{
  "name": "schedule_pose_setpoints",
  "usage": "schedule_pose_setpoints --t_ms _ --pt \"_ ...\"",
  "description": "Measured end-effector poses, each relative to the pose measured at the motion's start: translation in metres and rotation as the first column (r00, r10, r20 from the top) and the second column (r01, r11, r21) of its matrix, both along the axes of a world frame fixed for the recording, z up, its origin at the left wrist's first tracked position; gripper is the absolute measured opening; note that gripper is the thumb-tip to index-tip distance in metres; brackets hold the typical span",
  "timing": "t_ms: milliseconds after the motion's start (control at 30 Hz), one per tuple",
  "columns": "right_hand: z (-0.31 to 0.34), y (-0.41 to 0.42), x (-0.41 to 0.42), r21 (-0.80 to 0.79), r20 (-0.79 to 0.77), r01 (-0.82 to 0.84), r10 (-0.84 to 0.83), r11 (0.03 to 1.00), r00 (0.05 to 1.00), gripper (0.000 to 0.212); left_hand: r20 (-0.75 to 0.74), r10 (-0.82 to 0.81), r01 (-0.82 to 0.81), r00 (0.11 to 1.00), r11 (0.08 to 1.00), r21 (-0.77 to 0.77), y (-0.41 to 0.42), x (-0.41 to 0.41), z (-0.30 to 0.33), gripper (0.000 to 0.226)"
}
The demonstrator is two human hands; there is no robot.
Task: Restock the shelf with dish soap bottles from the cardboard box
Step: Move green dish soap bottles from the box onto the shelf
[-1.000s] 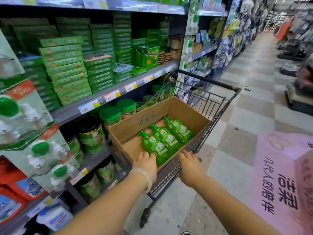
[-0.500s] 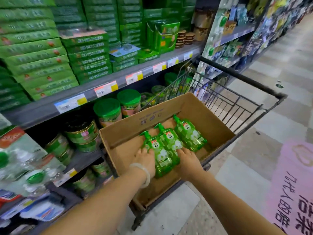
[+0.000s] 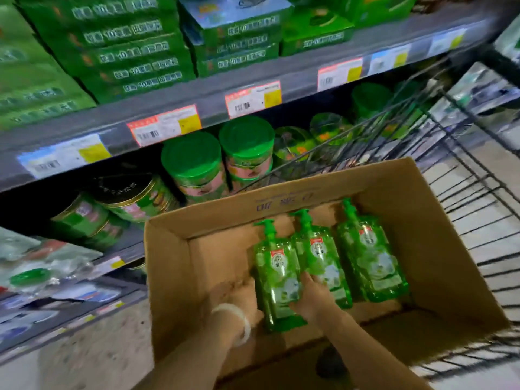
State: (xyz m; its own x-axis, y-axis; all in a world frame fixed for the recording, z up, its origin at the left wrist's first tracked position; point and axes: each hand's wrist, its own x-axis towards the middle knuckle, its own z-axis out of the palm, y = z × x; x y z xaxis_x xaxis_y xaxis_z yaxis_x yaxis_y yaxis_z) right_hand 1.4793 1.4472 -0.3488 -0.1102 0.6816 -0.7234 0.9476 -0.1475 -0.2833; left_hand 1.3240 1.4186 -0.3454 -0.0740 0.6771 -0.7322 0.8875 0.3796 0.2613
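Lifting the nearest bottle (image 3: 277,280) from the cardboard box (image 3: 439,249): left hand (image 3: 236,295) and right hand (image 3: 309,301) cup its sides. Whether fingers fully close, we cannot tell. We should raise it level, clear of its neighbour.

Both hands (image 3: 281,298) now around leftmost bottle (image 3: 277,274)

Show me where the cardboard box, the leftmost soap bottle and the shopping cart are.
cardboard box (image 3: 284,205): head view, on its far wall by the printed text.
leftmost soap bottle (image 3: 278,273): head view, on its front label.
shopping cart (image 3: 475,198): head view, on the wire basket right of the box.
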Motion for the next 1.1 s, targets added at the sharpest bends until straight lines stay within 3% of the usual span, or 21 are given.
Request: schedule_pose_setpoints --t_ms 133,233,333,433,567,667,733,900,1100 --pt "-0.037 0.018 0.001 -0.118 -0.073 0.181 -0.190 0.976 0.979 0.057 0.183 0.297 -0.300 0.937 0.954 -0.010 0.012 0.023 -0.036 0.078" --pt "-0.060 0.025 0.001 -0.107 -0.057 0.243 -0.250 0.964 0.967 0.055 0.361 0.566 -0.588 0.741 0.807 -0.061 0.020 0.036 -0.059 0.052" --pt "-0.063 0.036 -0.006 -0.133 -0.053 0.317 -0.326 0.939 0.944 0.065 0.441 0.670 -0.709 0.597 0.698 -0.100 0.031 0.040 -0.066 0.047" --pt "-0.065 0.042 -0.010 -0.194 -0.069 0.393 -0.412 0.899 0.909 0.071 0.412 0.766 -0.774 0.493 0.602 -0.194 0.033 0.042 -0.071 0.038" --pt "-0.063 0.043 -0.012 -0.224 -0.053 0.317 -0.337 0.921 0.940 0.075 0.424 0.783 -0.787 0.456 0.577 -0.219 0.024 0.040 -0.067 0.045" --pt "-0.059 0.040 -0.019 -0.262 -0.097 0.222 -0.254 0.939 0.962 0.061 0.398 0.840 -0.839 0.369 0.485 -0.245 0.019 0.033 -0.071 0.038" --pt "-0.056 0.039 -0.021 -0.219 -0.107 0.158 -0.185 0.963 0.977 0.056 0.360 0.858 -0.850 0.367 0.466 -0.245 0.021 0.030 -0.077 0.036" --pt "-0.063 0.035 -0.035 -0.169 -0.068 0.049 -0.062 0.984 0.996 0.069 0.337 0.880 -0.878 0.336 0.422 -0.227 0.020 0.012 -0.089 0.036" --pt "-0.086 0.034 -0.054 -0.254 -0.023 0.334 -0.350 0.908 0.936 0.071 0.398 0.858 -0.806 0.324 0.471 -0.360 0.013 -0.001 -0.091 0.047"
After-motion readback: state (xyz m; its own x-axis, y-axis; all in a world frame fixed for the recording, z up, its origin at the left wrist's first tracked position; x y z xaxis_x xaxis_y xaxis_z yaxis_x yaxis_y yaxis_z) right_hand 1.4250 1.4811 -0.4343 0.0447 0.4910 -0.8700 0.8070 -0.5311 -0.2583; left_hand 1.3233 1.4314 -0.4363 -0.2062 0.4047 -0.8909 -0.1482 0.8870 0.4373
